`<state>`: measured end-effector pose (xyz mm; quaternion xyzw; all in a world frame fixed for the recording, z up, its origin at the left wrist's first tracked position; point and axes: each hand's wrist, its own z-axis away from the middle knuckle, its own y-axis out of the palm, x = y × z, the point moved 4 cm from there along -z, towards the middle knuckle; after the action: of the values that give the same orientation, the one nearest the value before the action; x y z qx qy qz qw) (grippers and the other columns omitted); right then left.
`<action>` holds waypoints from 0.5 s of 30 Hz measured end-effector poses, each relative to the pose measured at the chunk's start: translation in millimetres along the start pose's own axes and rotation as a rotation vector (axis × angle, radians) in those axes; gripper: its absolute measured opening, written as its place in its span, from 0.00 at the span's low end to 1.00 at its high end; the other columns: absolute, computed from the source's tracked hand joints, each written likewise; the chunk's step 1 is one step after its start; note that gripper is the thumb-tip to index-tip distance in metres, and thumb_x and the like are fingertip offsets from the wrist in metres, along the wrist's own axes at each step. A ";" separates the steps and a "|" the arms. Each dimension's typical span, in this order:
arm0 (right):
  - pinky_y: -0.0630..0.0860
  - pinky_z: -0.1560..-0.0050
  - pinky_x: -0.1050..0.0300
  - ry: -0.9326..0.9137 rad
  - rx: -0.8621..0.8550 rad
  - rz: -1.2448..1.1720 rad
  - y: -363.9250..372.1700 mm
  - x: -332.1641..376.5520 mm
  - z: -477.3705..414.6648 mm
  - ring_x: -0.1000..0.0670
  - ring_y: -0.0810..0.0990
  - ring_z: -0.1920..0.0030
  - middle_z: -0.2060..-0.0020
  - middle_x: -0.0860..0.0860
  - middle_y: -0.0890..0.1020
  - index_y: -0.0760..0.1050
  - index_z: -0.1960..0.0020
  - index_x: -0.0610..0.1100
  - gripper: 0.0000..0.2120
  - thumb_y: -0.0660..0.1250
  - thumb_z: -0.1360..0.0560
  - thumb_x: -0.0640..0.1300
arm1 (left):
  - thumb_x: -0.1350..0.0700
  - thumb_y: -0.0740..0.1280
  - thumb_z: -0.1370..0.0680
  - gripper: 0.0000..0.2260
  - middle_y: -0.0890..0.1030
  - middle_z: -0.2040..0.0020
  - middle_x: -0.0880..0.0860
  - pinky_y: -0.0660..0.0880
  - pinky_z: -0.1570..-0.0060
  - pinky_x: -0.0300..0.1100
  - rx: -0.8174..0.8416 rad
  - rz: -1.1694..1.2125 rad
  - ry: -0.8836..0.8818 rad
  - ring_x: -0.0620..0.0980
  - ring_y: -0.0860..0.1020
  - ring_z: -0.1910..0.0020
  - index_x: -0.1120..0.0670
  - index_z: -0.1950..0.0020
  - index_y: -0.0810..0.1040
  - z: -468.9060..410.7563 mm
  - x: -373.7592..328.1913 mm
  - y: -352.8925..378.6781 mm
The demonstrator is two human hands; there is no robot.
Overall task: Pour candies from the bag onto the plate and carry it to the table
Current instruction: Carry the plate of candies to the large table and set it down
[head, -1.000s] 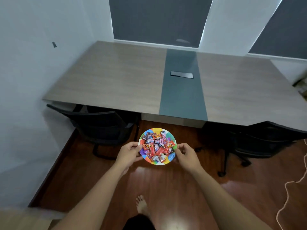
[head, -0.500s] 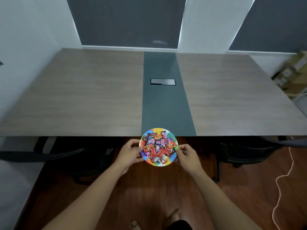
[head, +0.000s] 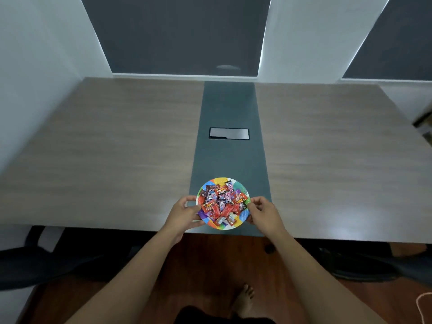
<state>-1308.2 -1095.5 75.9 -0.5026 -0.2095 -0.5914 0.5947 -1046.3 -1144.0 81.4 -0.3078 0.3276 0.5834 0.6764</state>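
A round, brightly coloured plate (head: 243,216) heaped with several wrapped candies (head: 222,202) is over the near edge of the big table (head: 112,146), on its dark centre strip (head: 230,160). My left hand (head: 183,212) pinches the plate's left rim and my right hand (head: 265,212) pinches its right rim. I cannot tell whether the plate rests on the tabletop or hovers just above it. No candy bag is in view.
A recessed cable hatch (head: 229,133) sits in the dark strip farther back. Black office chairs stand under the table at the left (head: 42,260) and right (head: 364,263). Walls and dark window blinds close off the far side. A cord (head: 423,305) lies on the wooden floor at the right.
I have walked up to the table. The plate, held in both hands throughout, has gone from over the floor to over the table's near edge.
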 end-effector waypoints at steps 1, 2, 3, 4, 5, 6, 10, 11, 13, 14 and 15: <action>0.84 0.64 0.60 -0.005 0.015 0.011 -5.5 7.4 -15.1 0.51 0.87 0.61 0.52 0.44 0.88 0.78 0.43 0.39 0.07 0.67 0.15 0.43 | 0.59 0.69 0.16 0.10 0.89 0.46 0.61 0.86 0.60 0.45 -0.010 0.007 -0.001 0.54 0.89 0.55 0.54 0.35 0.77 -10.1 -7.8 6.3; 0.84 0.63 0.60 -0.015 0.027 0.023 -10.7 14.6 -31.0 0.52 0.86 0.62 0.53 0.44 0.88 0.78 0.43 0.40 0.07 0.67 0.15 0.43 | 0.59 0.69 0.16 0.10 0.89 0.46 0.62 0.86 0.61 0.45 -0.017 0.017 -0.002 0.54 0.89 0.56 0.54 0.35 0.77 -20.1 -15.5 12.4; 0.85 0.61 0.57 -0.024 0.037 0.035 -15.6 21.6 -46.5 0.52 0.86 0.62 0.54 0.45 0.87 0.78 0.44 0.40 0.06 0.67 0.15 0.44 | 0.60 0.69 0.16 0.09 0.89 0.48 0.61 0.86 0.61 0.45 -0.023 0.025 -0.005 0.54 0.89 0.58 0.54 0.36 0.77 -30.1 -23.1 17.6; 0.86 0.59 0.55 -0.028 0.043 0.051 -19.4 27.7 -61.9 0.52 0.86 0.63 0.55 0.46 0.87 0.78 0.44 0.41 0.07 0.67 0.15 0.44 | 0.60 0.70 0.17 0.09 0.89 0.49 0.61 0.86 0.61 0.46 -0.029 0.027 -0.007 0.53 0.89 0.59 0.54 0.37 0.77 -40.4 -30.2 22.2; 0.85 0.58 0.53 -0.031 0.050 0.067 -22.7 33.1 -76.4 0.52 0.86 0.64 0.57 0.47 0.87 0.79 0.44 0.41 0.07 0.68 0.15 0.45 | 0.60 0.70 0.17 0.10 0.89 0.50 0.60 0.87 0.59 0.47 -0.032 0.023 -0.009 0.53 0.88 0.60 0.54 0.37 0.77 -50.6 -37.5 26.6; 0.85 0.60 0.55 -0.034 0.054 0.082 -25.3 38.2 -89.9 0.53 0.85 0.65 0.58 0.48 0.87 0.79 0.43 0.40 0.07 0.68 0.15 0.45 | 0.60 0.71 0.17 0.10 0.89 0.51 0.60 0.87 0.56 0.49 -0.034 0.018 -0.013 0.53 0.88 0.59 0.55 0.37 0.77 -61.3 -43.8 30.2; 0.80 0.68 0.63 -0.028 0.067 0.091 -29.5 58.6 -141.5 0.54 0.84 0.66 0.59 0.48 0.86 0.79 0.43 0.39 0.07 0.68 0.16 0.44 | 0.58 0.70 0.17 0.08 0.88 0.53 0.59 0.88 0.54 0.51 -0.059 0.007 -0.019 0.53 0.87 0.61 0.54 0.39 0.78 -107.2 -73.0 39.6; 0.80 0.68 0.64 -0.024 0.068 0.084 -29.5 63.9 -154.4 0.55 0.84 0.66 0.59 0.49 0.86 0.79 0.44 0.40 0.07 0.68 0.16 0.44 | 0.57 0.70 0.17 0.07 0.88 0.53 0.59 0.87 0.55 0.50 -0.063 0.002 -0.017 0.53 0.87 0.61 0.54 0.39 0.78 -120.0 -80.9 41.1; 0.79 0.69 0.65 -0.017 0.064 0.076 -29.3 73.6 -180.0 0.54 0.84 0.66 0.58 0.48 0.86 0.79 0.44 0.41 0.06 0.68 0.16 0.44 | 0.55 0.69 0.16 0.06 0.88 0.53 0.59 0.87 0.55 0.50 -0.059 -0.005 -0.011 0.54 0.87 0.60 0.53 0.41 0.78 -147.0 -95.2 44.0; 0.80 0.67 0.63 -0.014 0.058 0.078 -28.4 77.7 -192.3 0.54 0.84 0.65 0.57 0.48 0.86 0.79 0.44 0.42 0.06 0.68 0.16 0.44 | 0.54 0.69 0.16 0.05 0.88 0.53 0.59 0.87 0.54 0.50 -0.055 -0.011 -0.008 0.54 0.87 0.60 0.53 0.42 0.78 -160.5 -101.0 44.8; 0.81 0.66 0.61 -0.009 0.052 0.082 -27.4 81.3 -204.4 0.53 0.84 0.65 0.56 0.47 0.87 0.79 0.44 0.42 0.06 0.68 0.16 0.45 | 0.53 0.68 0.15 0.04 0.88 0.54 0.59 0.87 0.54 0.51 -0.051 -0.019 -0.007 0.54 0.87 0.60 0.53 0.43 0.78 -173.4 -107.8 45.7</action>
<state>-1386.6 -1302.8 70.9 -0.4977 -0.2068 -0.5585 0.6305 -1117.4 -1339.9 62.9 -0.3260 0.3072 0.5862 0.6751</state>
